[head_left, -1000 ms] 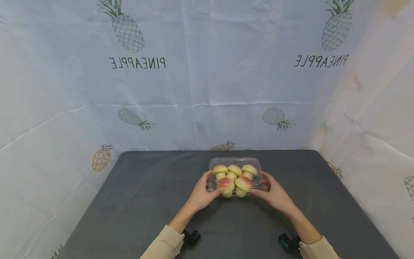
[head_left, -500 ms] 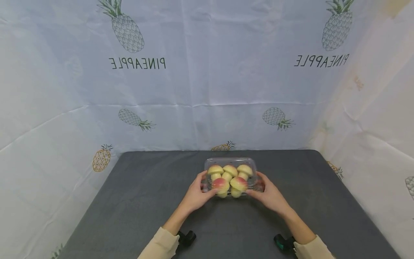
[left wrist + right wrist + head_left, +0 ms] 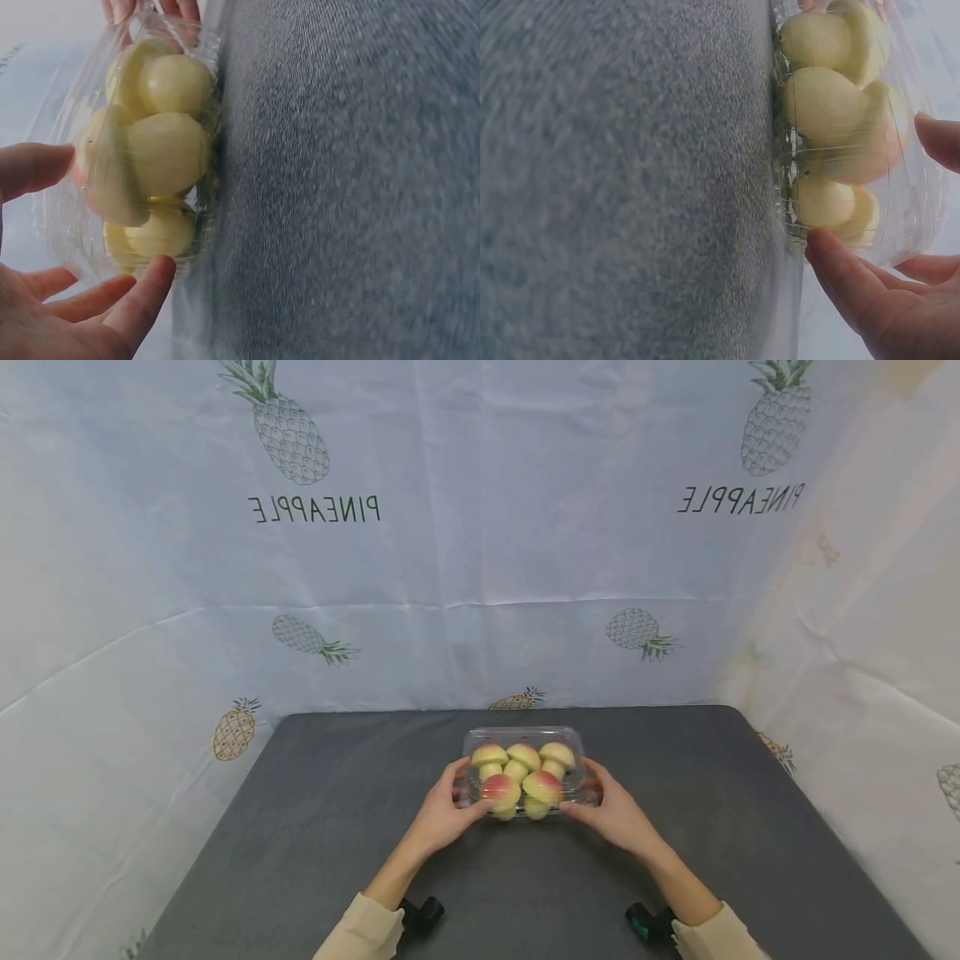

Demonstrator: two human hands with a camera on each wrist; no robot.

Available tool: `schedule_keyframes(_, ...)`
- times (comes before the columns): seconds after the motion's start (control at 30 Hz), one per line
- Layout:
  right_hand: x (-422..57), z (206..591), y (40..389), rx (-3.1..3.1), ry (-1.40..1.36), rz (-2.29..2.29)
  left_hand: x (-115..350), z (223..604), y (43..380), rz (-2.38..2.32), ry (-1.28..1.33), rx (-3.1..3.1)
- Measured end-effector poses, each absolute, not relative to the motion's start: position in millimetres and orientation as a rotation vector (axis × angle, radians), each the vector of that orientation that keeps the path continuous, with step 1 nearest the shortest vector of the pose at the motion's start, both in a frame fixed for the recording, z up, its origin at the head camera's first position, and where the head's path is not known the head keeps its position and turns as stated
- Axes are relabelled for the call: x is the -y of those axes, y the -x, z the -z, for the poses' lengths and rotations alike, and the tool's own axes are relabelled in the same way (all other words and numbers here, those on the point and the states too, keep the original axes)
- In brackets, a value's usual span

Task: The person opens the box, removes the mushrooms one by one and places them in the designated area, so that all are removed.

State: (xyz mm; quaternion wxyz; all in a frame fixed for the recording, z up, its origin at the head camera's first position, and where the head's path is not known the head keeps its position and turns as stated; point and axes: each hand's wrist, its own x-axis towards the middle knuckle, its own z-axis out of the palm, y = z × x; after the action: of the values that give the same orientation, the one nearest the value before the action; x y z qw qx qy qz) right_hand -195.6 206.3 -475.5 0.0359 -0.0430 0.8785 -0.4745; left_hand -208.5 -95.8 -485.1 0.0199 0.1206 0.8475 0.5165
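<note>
A clear plastic clamshell box with its lid down sits low over the far middle of the dark table. Several yellow mushroom-shaped pieces with pink-tinged caps lie inside it. My left hand grips the box's left end, thumb at the near side and fingers around the end. At the opposite end my right hand holds it the same way. In the left wrist view, fingertips press low on the box wall. Whether the underside touches the table, I cannot tell.
The dark grey table extends on both sides of the box. White cloth printed with pineapples hangs behind it and along both sides. Black wrist cameras sit by the beige sleeves.
Both hands have moved the box to the left along the table, a short way. Their hold on its two ends looks unchanged, and the pieces inside keep their arrangement.
</note>
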Motion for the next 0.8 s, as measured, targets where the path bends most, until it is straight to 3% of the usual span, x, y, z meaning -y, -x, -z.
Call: schedule_keyframes(0.8, -202.3, 477.9, 190.6, -2.58, 0.221, 1.547, 117.9, 488.3, 206.8, -1.584, -0.394, -2.621)
